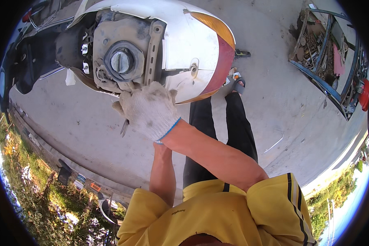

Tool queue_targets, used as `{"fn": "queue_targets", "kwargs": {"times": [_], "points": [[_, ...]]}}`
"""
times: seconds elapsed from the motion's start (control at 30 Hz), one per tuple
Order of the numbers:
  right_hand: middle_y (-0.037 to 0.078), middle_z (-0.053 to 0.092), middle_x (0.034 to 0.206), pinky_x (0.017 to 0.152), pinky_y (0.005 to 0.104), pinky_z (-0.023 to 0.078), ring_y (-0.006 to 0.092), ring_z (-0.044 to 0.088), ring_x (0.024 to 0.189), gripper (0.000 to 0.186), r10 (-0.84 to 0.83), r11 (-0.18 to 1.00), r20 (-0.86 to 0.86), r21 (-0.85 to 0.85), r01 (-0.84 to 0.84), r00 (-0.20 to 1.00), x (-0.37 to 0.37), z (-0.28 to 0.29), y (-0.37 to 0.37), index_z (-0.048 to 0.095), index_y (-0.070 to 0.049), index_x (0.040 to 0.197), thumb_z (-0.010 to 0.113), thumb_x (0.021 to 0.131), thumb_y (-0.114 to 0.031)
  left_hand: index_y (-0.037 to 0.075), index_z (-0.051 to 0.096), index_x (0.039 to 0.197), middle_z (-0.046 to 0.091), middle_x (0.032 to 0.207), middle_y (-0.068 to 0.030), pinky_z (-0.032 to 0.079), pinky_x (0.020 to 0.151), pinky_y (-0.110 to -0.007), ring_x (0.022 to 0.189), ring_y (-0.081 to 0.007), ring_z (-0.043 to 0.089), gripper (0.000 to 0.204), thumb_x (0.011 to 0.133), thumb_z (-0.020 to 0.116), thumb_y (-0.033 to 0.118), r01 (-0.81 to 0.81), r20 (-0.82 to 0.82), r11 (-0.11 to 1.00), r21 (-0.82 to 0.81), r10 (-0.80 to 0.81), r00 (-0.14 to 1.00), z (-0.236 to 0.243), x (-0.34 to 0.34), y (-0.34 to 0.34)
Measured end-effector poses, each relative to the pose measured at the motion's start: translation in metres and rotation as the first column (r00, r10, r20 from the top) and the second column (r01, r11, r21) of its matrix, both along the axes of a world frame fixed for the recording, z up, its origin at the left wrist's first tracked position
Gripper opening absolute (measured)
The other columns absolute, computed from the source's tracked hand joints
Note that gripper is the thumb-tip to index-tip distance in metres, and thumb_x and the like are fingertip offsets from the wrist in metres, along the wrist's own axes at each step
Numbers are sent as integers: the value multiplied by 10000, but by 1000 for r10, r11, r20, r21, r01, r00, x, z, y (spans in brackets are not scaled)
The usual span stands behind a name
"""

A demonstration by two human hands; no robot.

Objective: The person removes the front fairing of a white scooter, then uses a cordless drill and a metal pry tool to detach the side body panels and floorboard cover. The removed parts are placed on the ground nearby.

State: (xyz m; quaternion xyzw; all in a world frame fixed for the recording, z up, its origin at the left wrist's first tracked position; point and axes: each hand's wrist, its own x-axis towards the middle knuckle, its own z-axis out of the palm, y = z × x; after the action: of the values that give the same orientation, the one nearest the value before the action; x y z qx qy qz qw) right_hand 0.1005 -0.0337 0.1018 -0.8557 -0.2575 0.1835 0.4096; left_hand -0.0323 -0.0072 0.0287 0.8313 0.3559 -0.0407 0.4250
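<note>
My right hand (151, 108), in a pale knitted glove with a blue cuff, is bent at the lower edge of the opened white vehicle tail (197, 65), below the grey fuel tank (105, 41) and round filler cap (119, 62). Its fingertips and whatever they grip are hidden. My left hand (122, 107), also gloved, is mostly behind the right, so its fingers are unclear. A thin metal tool (124, 128) pokes down beside it. An orange and red lamp strip (223, 61) curves around the tail's end.
Black body parts (30, 57) extend leftward. A blue-framed bin (322, 61) of scrap, with a red object (365, 95), stands at upper right. A bent metal rod (274, 141) lies on the concrete near my legs. Plants (33, 184) and a kerb run along the lower left.
</note>
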Motion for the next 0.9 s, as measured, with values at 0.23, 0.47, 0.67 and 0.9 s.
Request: {"fn": "queue_targets", "kwargs": {"times": [0.23,0.47,0.67,0.9], "points": [[132,736,748,645,477,550,314,689,612,340,-6,1000,-152,-30,1,988,24,0,14,759,-103,893,693,983,-424,8,646,1235,590,1352,-171,483,1044,-482,1317,-345,534,431,899,824,213,10,-2,1000,-21,-10,1000,-1,-5,-3],[131,778,800,667,484,573,353,777,734,171,63,998,-88,-7,-64,994,14,3,10,751,-65,914,684,921,-222,0,674,1187,591,1330,-178,488,1028,-490,1305,-354,532,415,879,846,219,30,-13,999,14,-30,999,6,-2,0],[184,725,746,703,517,583,401,746,720,210,236,914,-140,369,-171,961,47,31,14,684,-11,930,687,899,-219,-7,697,1146,593,1310,-184,492,1014,-497,1295,-362,531,402,862,864,224,71,-25,989,132,-68,997,12,13,-7],[196,671,777,633,524,544,440,709,744,245,-301,617,-443,585,527,844,75,78,-50,608,15,1075,684,910,-150,-16,725,1099,595,1287,-191,498,998,-504,1283,-370,529,390,843,886,230,190,-132,834,518,-142,981,34,53,-17]]}}
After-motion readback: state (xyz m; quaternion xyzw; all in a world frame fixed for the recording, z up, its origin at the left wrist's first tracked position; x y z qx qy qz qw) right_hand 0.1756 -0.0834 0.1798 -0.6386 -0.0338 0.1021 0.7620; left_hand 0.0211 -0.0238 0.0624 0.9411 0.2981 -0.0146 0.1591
